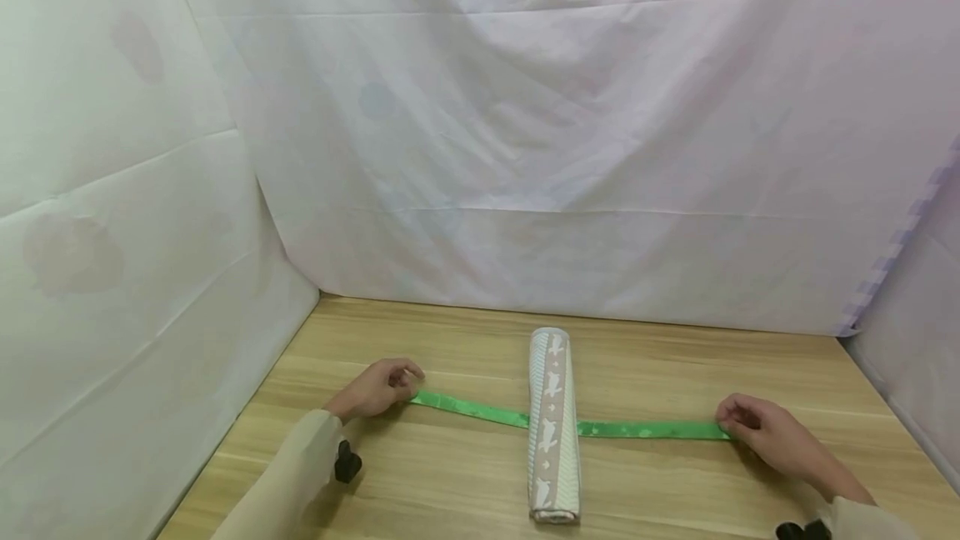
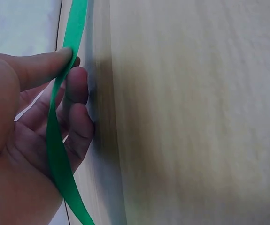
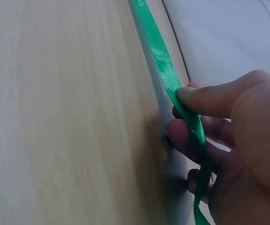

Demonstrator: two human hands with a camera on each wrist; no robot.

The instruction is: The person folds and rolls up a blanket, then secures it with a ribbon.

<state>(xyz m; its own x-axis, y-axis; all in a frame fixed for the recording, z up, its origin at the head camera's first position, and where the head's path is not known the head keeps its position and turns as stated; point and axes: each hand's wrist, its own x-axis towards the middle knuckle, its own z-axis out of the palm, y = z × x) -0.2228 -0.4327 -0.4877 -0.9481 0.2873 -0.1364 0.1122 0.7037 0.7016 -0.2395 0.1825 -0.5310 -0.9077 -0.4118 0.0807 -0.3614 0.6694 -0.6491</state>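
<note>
A rolled-up cloth with white animal figures on a pinkish band lies lengthwise on the table. Beneath it runs a green ribbon, coming out on both sides; the part under the roll is hidden. My left hand pinches the ribbon's left stretch between thumb and fingers. In the left wrist view a loose tail of ribbon hangs past the palm. Far to the right, my right hand pinches the other stretch. Its ribbon tail droops across the fingers in the right wrist view.
The wooden table has a light grain. A pale cloth curtain closes off its back, and another pale cloth wall stands along the left edge. Dark wrist devices sit at both sleeves.
</note>
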